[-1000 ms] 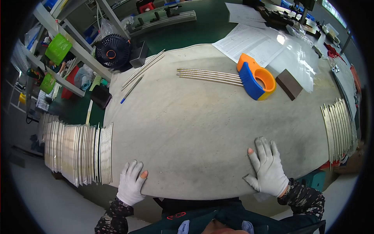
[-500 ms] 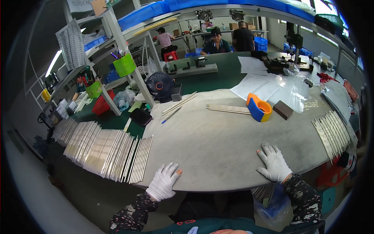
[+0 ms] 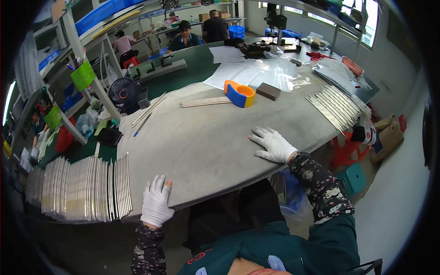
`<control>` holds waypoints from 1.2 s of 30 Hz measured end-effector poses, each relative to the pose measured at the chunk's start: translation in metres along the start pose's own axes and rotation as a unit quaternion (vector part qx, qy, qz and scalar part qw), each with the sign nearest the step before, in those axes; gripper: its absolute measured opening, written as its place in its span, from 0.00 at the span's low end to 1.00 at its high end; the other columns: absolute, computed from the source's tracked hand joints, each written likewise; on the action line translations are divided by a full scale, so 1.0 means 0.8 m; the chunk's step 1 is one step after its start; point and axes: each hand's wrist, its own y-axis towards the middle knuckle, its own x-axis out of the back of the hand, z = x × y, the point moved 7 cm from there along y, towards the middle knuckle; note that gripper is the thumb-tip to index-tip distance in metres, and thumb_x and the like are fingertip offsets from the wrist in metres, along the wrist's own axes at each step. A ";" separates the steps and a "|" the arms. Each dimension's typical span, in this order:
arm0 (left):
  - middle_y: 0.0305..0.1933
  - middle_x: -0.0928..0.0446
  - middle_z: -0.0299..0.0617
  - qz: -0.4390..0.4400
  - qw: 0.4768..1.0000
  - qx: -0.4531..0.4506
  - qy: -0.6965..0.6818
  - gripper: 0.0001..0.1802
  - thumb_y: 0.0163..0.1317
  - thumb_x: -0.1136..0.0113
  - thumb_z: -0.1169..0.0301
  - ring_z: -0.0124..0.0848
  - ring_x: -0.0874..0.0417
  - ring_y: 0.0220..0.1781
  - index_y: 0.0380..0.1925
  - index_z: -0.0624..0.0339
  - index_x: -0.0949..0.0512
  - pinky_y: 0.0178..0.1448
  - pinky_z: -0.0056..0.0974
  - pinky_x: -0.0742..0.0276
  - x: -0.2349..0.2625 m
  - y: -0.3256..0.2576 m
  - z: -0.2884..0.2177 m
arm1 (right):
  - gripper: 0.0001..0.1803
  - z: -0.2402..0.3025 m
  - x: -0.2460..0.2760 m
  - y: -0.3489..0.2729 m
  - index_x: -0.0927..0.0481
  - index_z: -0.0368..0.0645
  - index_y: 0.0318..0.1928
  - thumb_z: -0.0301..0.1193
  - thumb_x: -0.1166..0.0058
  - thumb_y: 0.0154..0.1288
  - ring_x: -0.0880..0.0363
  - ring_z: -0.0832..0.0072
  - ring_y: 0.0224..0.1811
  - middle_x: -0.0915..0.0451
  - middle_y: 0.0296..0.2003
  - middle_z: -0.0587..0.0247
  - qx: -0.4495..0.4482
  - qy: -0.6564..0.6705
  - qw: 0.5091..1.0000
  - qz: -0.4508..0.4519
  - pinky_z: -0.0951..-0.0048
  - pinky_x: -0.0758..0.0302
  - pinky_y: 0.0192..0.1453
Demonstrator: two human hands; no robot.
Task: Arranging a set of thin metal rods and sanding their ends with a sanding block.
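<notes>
Both gloved hands lie flat and open on the grey tabletop (image 3: 206,137), gripping nothing: the left hand (image 3: 156,201) at the near edge just beside the fanned row of metal strips (image 3: 82,188), the right hand (image 3: 273,144) on bare surface. To steady the top well, I judge that the palms should press evenly and stay clear of the strips. A blue-and-orange tape dispenser (image 3: 239,93) and a brown block (image 3: 268,91) sit far across; green bins (image 3: 83,75) hang on the left rack.

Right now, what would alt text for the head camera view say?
Two white-gloved hands, left hand and right hand, rest flat on a grey worktable. Rows of thin metal strips lie at its left, and an orange-and-blue tape dispenser sits farther back.
</notes>
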 end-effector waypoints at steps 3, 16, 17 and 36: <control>0.65 0.38 0.53 0.005 1.000 -0.006 -0.001 0.45 0.31 0.33 0.71 0.49 0.41 0.71 0.58 0.60 0.34 0.72 0.54 0.47 -0.003 0.003 -0.006 | 0.32 -0.001 0.002 -0.008 0.31 0.45 0.62 0.50 0.50 0.62 0.40 0.56 0.68 0.35 0.63 0.51 0.003 0.012 1.000 0.008 0.56 0.43 0.71; 0.66 0.39 0.52 0.008 1.000 0.003 0.012 0.46 0.31 0.33 0.71 0.49 0.41 0.70 0.59 0.59 0.35 0.72 0.54 0.47 -0.002 -0.002 -0.006 | 0.32 0.005 0.001 -0.011 0.32 0.44 0.62 0.48 0.50 0.61 0.40 0.53 0.67 0.36 0.64 0.48 0.006 0.021 1.000 0.006 0.54 0.43 0.70; 0.66 0.39 0.52 0.006 1.000 -0.001 0.011 0.46 0.30 0.33 0.71 0.49 0.41 0.70 0.59 0.59 0.35 0.72 0.54 0.47 -0.003 -0.001 -0.006 | 0.32 0.004 0.002 -0.013 0.31 0.44 0.62 0.49 0.50 0.62 0.39 0.55 0.67 0.35 0.63 0.49 0.004 0.010 1.000 -0.002 0.55 0.43 0.70; 0.68 0.43 0.53 -0.054 0.998 -0.045 -0.005 0.59 0.32 0.30 0.64 0.56 0.44 0.70 0.70 0.42 0.47 0.71 0.58 0.48 -0.009 -0.013 -0.006 | 0.33 0.002 0.009 -0.018 0.29 0.43 0.60 0.49 0.46 0.59 0.38 0.55 0.66 0.34 0.61 0.49 0.001 0.020 1.000 -0.017 0.55 0.41 0.69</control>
